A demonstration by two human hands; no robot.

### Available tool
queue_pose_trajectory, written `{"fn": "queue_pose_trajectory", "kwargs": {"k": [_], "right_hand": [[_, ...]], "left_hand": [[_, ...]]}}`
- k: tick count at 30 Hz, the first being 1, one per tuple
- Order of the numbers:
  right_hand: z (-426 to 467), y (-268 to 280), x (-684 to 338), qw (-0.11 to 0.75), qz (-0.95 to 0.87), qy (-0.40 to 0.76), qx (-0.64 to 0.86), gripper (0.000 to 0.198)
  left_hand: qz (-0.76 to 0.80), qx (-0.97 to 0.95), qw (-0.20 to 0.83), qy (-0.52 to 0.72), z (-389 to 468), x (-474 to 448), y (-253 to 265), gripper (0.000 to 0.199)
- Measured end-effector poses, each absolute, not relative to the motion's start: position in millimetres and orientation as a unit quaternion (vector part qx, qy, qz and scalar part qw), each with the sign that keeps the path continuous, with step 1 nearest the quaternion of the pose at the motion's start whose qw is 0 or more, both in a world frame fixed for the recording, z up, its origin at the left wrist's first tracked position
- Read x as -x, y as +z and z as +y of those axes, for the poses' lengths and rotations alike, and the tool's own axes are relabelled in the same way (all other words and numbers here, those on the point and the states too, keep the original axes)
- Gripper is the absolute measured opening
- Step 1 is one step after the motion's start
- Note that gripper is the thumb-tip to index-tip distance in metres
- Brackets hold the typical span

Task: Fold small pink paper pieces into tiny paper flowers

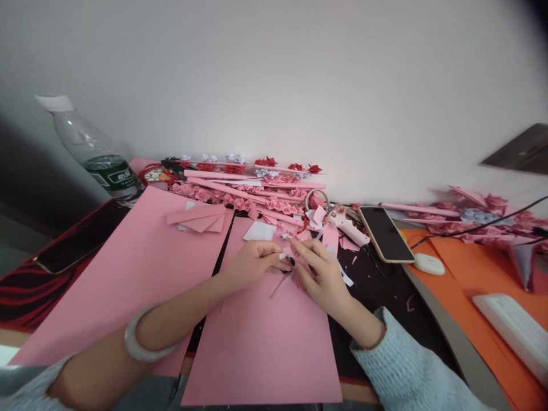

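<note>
My left hand (252,265) and my right hand (323,278) meet over a large pink paper sheet (265,354). Their fingertips pinch a small piece of pink paper (287,251), mostly hidden by the fingers. A thin pale strip (281,284) slants down from between the hands; I cannot tell whether it is joined to the piece. Just beyond my left hand lies a small white paper square (259,231). A pale pink glue gun (350,228) rests behind my right hand, near a tape roll (317,200).
Pink paper roses (226,198), rolled pink sticks and red and white flowers line the wall. Folded pink papers (201,218) lie on another sheet at left. A bottle (109,171) stands far left. Right are a phone (387,235), a white case (429,264) and orange paper (466,268).
</note>
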State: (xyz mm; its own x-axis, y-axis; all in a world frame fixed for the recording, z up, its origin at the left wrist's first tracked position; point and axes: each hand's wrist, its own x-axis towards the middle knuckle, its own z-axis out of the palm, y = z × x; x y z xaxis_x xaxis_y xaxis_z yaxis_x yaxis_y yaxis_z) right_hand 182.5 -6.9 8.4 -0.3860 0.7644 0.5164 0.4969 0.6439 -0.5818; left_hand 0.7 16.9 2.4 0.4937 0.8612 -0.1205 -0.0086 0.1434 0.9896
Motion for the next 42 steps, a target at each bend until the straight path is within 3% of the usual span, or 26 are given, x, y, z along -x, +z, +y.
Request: {"fn": "queue_pose_trajectory", "kwargs": {"k": [11,27,35,42], "right_hand": [[-5.8,8.2,-182.4,0.390,-0.815,0.186,0.386,0.046],[-6.3,11.3,-186.2,0.279,-0.856,0.052,0.433,0.043],[-11.0,13.2,-183.3,0.416,-0.799,0.132,0.414,0.028],[-8.4,11.0,-180.4,0.422,-0.741,0.229,0.469,0.026]], "left_hand": [[0.373,-0.588,0.634,0.336,16.6,-1.0,1.7,0.022],[0.382,-0.549,0.665,0.333,15.3,-1.8,6.3,0.021],[0.389,-0.576,0.623,0.359,12.3,-3.8,6.9,0.022],[0.386,-0.636,0.555,0.374,11.7,-2.7,6.3,0.023]]}}
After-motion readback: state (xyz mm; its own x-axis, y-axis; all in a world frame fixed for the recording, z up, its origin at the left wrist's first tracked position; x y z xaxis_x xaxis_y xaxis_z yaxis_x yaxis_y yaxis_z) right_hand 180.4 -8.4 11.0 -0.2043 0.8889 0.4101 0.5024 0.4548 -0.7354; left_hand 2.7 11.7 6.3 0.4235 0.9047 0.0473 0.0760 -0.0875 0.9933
